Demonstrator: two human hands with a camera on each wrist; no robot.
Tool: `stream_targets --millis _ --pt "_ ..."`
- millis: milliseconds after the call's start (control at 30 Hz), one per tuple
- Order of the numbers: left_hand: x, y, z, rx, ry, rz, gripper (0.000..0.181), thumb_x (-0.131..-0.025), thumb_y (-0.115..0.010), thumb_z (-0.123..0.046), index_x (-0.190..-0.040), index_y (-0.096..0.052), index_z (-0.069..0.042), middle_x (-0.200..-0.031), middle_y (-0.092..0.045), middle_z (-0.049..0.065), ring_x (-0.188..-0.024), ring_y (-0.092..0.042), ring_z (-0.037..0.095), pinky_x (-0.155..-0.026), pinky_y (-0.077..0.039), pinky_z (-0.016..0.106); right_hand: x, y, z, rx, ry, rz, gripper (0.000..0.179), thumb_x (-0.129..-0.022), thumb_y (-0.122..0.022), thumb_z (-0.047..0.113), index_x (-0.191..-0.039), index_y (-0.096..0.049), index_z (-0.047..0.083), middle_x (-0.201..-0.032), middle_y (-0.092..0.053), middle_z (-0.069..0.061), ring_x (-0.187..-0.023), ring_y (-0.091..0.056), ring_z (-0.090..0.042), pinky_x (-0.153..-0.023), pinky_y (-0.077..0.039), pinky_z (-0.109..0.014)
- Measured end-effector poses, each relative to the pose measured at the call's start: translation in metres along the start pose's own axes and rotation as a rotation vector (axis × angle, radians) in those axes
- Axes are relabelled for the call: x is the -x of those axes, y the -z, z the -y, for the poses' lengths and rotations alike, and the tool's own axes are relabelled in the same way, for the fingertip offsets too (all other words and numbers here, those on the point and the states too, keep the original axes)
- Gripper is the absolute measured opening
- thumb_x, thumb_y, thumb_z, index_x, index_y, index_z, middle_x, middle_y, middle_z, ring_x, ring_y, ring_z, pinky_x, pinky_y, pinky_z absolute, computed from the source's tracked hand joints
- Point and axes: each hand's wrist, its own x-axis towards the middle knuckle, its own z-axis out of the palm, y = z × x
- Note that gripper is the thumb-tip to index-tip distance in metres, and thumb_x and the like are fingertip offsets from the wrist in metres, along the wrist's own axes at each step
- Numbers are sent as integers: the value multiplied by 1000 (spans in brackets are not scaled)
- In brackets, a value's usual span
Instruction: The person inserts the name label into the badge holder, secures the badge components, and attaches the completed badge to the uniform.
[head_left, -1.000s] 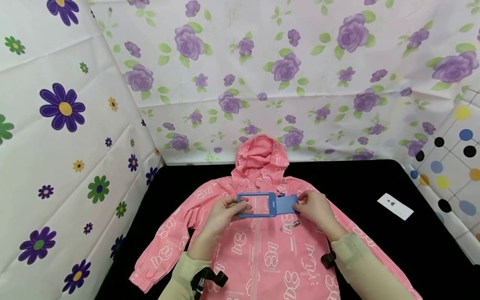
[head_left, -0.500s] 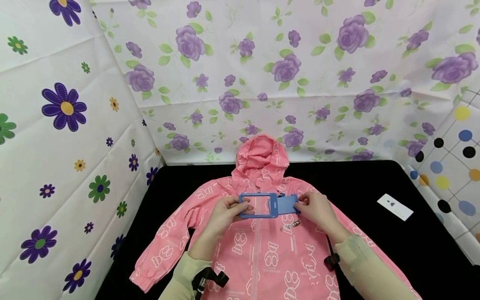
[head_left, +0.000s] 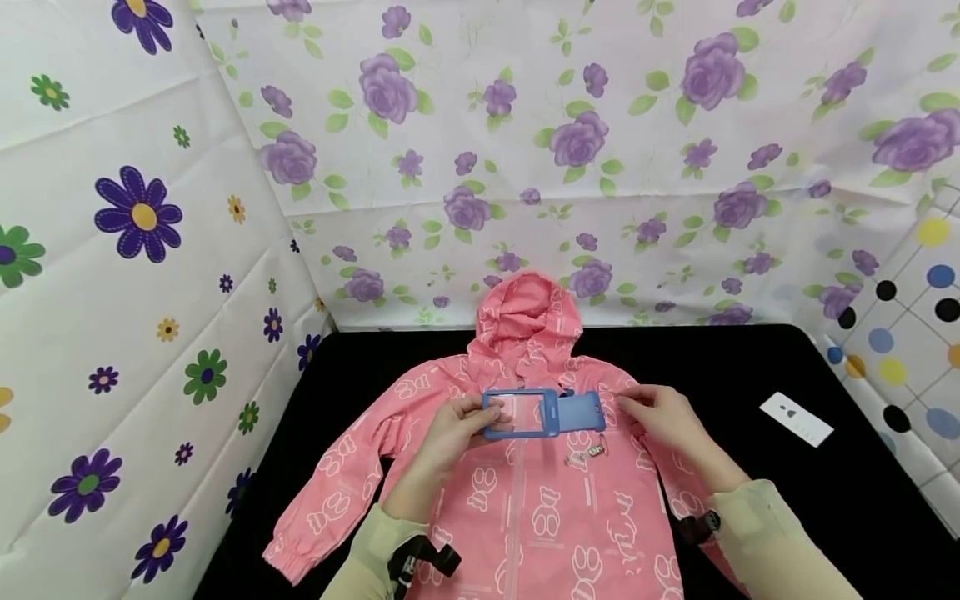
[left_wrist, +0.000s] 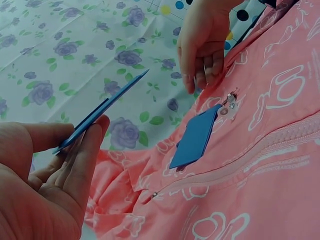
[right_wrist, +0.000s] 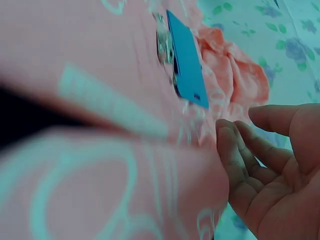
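Observation:
My left hand [head_left: 453,423] pinches a blue rectangular frame [head_left: 551,413] with an open window, held above the chest of a pink hooded jacket [head_left: 487,517]. The left wrist view has this frame edge-on between thumb and fingers, apart from the jacket. A flat blue badge holder [left_wrist: 196,137] lies on the jacket chest, a metal clip [left_wrist: 230,100] at its end. In the head view the frame overlaps part of this holder [head_left: 581,413]. My right hand [head_left: 663,417] hovers beside the holder's right end over the jacket's shoulder, fingers loosely bent, holding nothing.
A white card [head_left: 797,418] lies on the black table [head_left: 720,358] at the right. Flower-print sheets [head_left: 420,183] stand behind and at the left, a dotted sheet [head_left: 918,367] at the right. Each wrist carries a small black camera mount.
My right hand has let go of the blue badge holder and moved right, away from it. The left hand still holds the frame in nearly the same place; the head view has shifted slightly.

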Motion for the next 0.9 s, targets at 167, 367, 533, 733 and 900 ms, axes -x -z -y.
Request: stream_targets --millis 167,367,533,733,900 --pt "1 -1 0 -2 14 5 39 -95 -69 -16 -118 -61 13 -97 -74 17 -96 -72 27 -82 -59 36 4 16 -12 -24 -29 1 35 -99 -64 32 -119 -69 3 -97 -71 -10 -80 -68 -17 -67 -58 -27" --pt "3 -1 0 -10 5 11 39 -96 -68 -18 -118 -61 14 -97 -74 16 -95 -72 28 -80 -60 35 10 31 -24 35 -40 -18 35 -99 -64 34 -118 -70 5 -97 -71 -8 -80 -67 -16 -69 -56 -28" --pt "4 -2 2 -4 8 14 36 -96 -68 -17 -119 -63 10 -97 -74 15 -97 -72 29 -81 -59 35 14 39 -35 38 -44 -12 36 -99 -62 35 -119 -70 5 -100 -71 -10 -82 -67 -18 -69 -55 -29" --pt "3 -2 4 6 24 12 37 -95 -69 -17 -121 -63 10 -96 -74 15 -96 -72 28 -81 -59 34 18 47 -43 102 -26 -38 35 -99 -62 34 -117 -71 4 -106 -70 -12 -92 -67 -25 -81 -55 -42" --pt "5 -2 3 6 3 16 38 -95 -69 -17 -120 -61 11 -97 -74 16 -95 -72 29 -81 -60 34 20 49 -51 116 -64 -35 38 -100 -61 36 -120 -70 5 -106 -70 -13 -89 -68 -24 -77 -56 -40"
